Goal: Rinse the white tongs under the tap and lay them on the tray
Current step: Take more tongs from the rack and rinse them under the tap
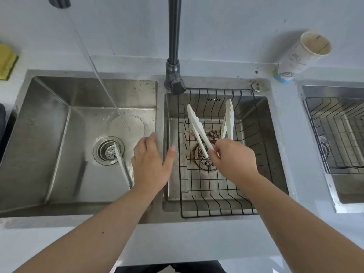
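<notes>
My right hand (234, 158) grips the hinge end of the white tongs (197, 125) over the black wire tray (214, 212) in the right basin. The tongs' two arms spread apart and point away from me, one arm tip (229, 113) to the right. My left hand (151, 162) hovers over the divider between the basins, fingers apart, holding nothing. A stream of water (110, 99) from the tap spout (59, 1) falls slanting into the left basin (49, 125). A second pair of tongs (122, 164) lies in the left basin by the drain.
The dark tap column (174, 46) rises behind the divider. A paper cup (301, 56) stands on the counter at the back right, and a yellow sponge (6, 64) at the far left. Another sink with a wire rack (334, 134) lies to the right.
</notes>
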